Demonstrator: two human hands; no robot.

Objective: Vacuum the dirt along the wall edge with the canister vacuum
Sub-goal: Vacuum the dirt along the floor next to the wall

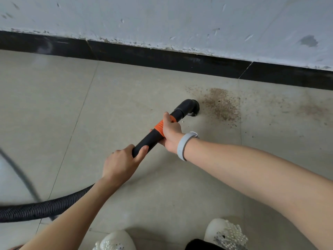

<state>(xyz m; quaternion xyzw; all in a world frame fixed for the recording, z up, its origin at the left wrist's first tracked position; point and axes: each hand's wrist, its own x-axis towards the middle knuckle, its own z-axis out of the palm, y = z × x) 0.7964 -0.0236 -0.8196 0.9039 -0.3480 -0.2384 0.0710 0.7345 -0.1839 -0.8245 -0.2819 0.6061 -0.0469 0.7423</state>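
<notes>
The smooth black wand (149,139) is gripped by both hands (122,163) (171,130), fingers (144,147) curled; its round brush nozzle (194,109) is set beside grainy brown dirt (221,105).

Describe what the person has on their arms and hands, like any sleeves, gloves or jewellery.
Both forearms are bare, with no sleeves showing and no gloves. The right hand has a pale grey band around its wrist, like a fitness tracker strap. The left hand and its wrist wear nothing, and no rings show on the fingers.

Matt black plastic wand (149,139), glossy orange collar (159,127); ribbed hose (45,207). Above gritty dirt (220,105): glossy black skirting (162,56), chipped matt wall paint (180,20).
</notes>
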